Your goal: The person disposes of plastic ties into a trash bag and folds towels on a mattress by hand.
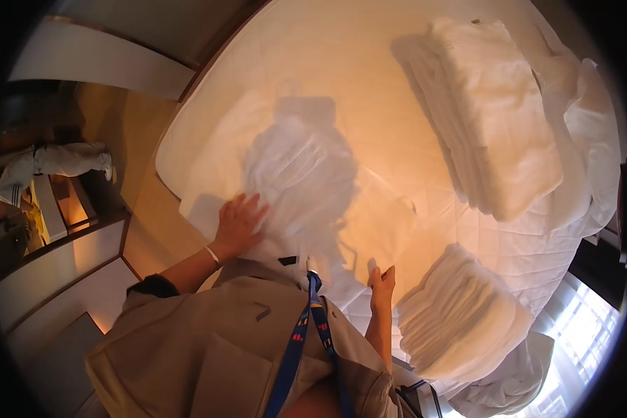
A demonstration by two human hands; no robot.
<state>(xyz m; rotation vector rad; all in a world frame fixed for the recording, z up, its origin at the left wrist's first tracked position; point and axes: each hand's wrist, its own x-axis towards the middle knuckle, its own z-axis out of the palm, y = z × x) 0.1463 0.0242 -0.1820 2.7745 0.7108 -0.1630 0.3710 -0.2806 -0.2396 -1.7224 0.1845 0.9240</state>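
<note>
My left hand [240, 224] lies with its fingers spread on a white cloth [292, 164] on the bed, near the front edge. Shadow falls over much of this cloth. To the right, my right hand [382, 280] is held near the bed's front edge, fingers close together and pointing away from me; whether it grips anything is too small to tell. Just right of that hand sits a stack of folded white cloths [460, 317]. A larger folded white stack [501, 118] lies farther back on the right of the bed.
White bedding [369, 76] covers the bed. Crumpled white fabric [595, 139] hangs at the far right, and more [512, 380] lies at lower right by a bright window [585, 327]. At left, another person [56, 164] bends by a cabinet. A lanyard [313, 306] hangs before me.
</note>
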